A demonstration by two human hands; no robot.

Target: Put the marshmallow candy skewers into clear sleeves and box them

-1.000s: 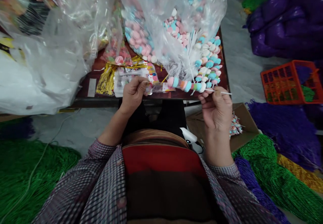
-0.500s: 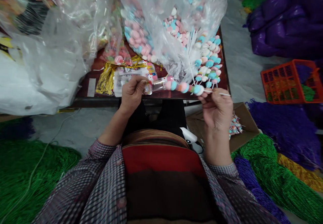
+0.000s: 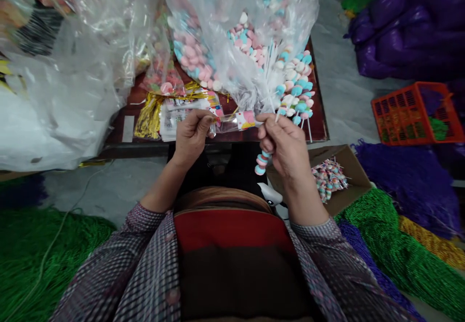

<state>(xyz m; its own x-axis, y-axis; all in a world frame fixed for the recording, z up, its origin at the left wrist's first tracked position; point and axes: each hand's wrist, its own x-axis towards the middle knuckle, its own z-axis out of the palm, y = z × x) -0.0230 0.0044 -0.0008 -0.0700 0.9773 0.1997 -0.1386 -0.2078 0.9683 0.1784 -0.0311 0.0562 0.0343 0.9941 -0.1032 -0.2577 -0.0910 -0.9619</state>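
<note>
My left hand (image 3: 192, 134) is closed on one end of a small clear candy bag (image 3: 229, 124), which is stretched sideways above the table's front edge. Pink and yellow print covers the bag's right end, where the fingertips of my right hand (image 3: 286, 145) touch it. Held in that same right hand is a marshmallow skewer (image 3: 260, 164); its pink and blue candies hang below the fingers, and the upper ones are hidden by the hand. Just behind lie flat printed bags (image 3: 174, 118) and gold twist ties (image 3: 148, 116). More marshmallow skewers (image 3: 296, 82) are piled to the right.
Large plastic bags of marshmallows (image 3: 198, 53) and a white plastic bag (image 3: 65, 114) crowd the dark table (image 3: 319, 114). A cardboard box (image 3: 354, 179) of wrapped skewers stands at the lower right. Beyond it are an orange crate (image 3: 395, 118) and purple and green strands (image 3: 378, 215) on the floor.
My right hand has moved left to the bag's printed end. The skewer, level and pointing at the bag before, now hangs down from that hand. My left hand stays nearly still.
</note>
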